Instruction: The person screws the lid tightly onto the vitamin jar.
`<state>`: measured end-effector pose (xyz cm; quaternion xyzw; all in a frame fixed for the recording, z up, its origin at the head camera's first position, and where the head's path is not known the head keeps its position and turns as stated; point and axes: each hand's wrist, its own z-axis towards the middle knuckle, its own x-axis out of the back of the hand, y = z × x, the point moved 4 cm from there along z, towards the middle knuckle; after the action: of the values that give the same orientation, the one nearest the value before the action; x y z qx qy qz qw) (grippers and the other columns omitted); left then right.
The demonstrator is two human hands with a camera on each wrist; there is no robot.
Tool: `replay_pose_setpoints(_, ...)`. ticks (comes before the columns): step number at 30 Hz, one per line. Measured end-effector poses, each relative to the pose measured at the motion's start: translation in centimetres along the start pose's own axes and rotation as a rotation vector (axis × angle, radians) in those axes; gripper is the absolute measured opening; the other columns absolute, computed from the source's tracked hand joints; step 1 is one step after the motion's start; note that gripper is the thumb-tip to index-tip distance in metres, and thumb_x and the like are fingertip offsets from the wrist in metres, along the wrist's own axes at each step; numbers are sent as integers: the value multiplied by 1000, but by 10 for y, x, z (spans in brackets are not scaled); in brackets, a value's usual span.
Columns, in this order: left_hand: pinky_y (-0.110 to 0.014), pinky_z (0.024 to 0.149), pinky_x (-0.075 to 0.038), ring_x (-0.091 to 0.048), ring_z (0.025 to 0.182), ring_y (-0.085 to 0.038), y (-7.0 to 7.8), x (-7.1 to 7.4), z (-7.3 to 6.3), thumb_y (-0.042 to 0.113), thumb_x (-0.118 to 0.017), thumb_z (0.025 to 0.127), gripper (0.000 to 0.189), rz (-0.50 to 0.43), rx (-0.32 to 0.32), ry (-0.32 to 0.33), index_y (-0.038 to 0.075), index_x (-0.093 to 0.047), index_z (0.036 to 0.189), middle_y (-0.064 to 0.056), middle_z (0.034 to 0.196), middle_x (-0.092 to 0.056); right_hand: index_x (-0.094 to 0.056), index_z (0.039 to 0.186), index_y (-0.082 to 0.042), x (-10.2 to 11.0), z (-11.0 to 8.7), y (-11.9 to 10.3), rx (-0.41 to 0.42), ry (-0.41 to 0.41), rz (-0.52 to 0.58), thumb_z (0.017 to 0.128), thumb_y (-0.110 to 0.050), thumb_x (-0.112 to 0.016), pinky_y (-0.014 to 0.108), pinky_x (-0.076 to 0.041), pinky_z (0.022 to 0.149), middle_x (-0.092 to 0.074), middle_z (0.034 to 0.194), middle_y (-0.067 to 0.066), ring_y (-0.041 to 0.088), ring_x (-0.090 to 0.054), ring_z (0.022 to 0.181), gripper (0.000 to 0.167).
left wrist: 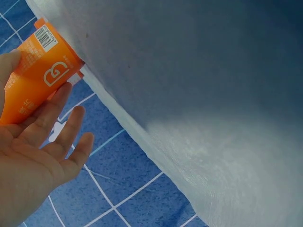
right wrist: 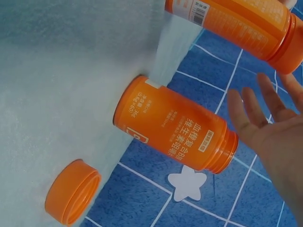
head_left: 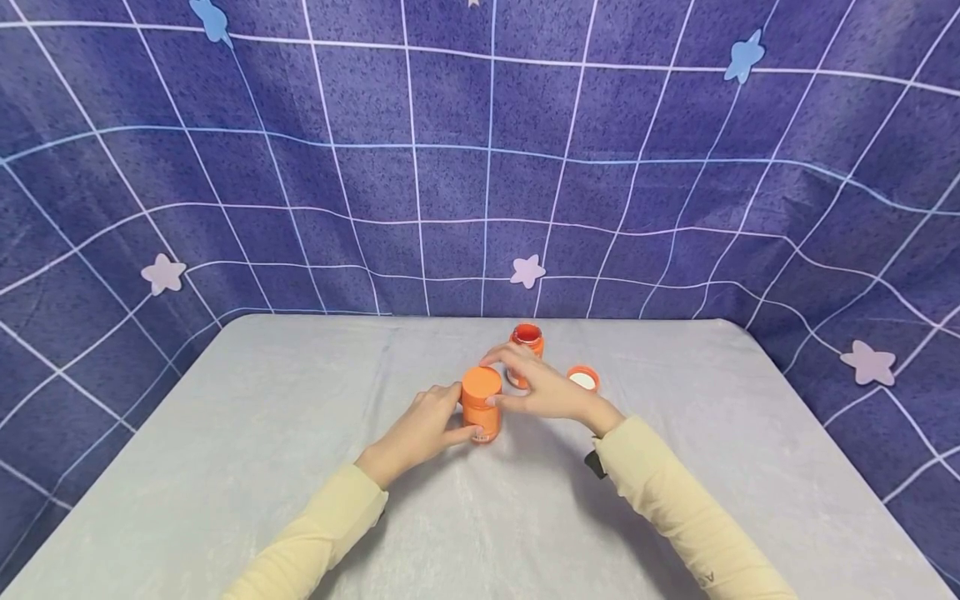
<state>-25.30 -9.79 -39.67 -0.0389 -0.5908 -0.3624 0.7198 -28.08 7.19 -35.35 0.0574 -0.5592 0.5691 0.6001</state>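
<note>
An orange bottle with its orange lid on stands upright, and my left hand grips its left side. In the left wrist view, the bottle's barcode and white print show between thumb and fingers. My right hand has its thumb and a forefinger at the lid's rim, pinching it from the right and back. The other fingers of that hand spread away from the bottle. Behind the right hand is a second orange bottle, uncapped, its mouth bare. A loose orange lid lies beside it, white inside.
A pale grey cloth covers the table. Past its far edge hangs a blue curtain with a white grid and stars. The uncapped bottle and loose lid are close to the right hand.
</note>
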Motion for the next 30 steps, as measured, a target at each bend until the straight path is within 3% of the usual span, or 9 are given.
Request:
replay_pose_setpoints(4,-43,84,-42,-59,90,-23,0,1,1,38,-71,76,46,22,-14,14,9,-53,106,-4,95,-65,-52,110,-15,-1,1,-1,-25,43,-32,78,-32,-71,41,-43,81,-50,113,-3,11,-44,92,40)
replay_pose_setpoints(13,-42,83,-42,-59,89,-22,0,2,2,36,-71,76,45,29,-8,7,8,-53,106,-4,95,-65,-50,104,-17,-3,2,0,-70,83,-94,76,-41,-71,26,-40,70,-49,109,-5,8,-43,75,43)
replay_pose_setpoints(20,-42,82,-43,-60,89,-22,-1,3,3,36,-71,76,44,30,-15,9,8,-53,105,-4,94,-65,-50,103,-15,-3,3,-1,-56,87,-101,76,-39,-71,23,-38,68,-49,106,-5,8,-42,74,42)
replay_pose_setpoints(25,-42,82,-43,-59,89,-22,-2,3,3,37,-71,76,45,27,-14,7,9,-53,105,-3,94,-65,-51,108,-14,-2,3,-1,-40,66,-77,77,-37,-71,33,-42,70,-49,108,-4,9,-42,74,43)
replay_pose_setpoints(30,-42,83,-42,-59,90,-23,-2,2,2,38,-71,76,44,29,-8,3,9,-53,104,-3,93,-65,-50,120,-13,0,3,-1,-34,14,-53,80,-30,-69,37,-42,82,-48,119,-1,15,-47,89,47)
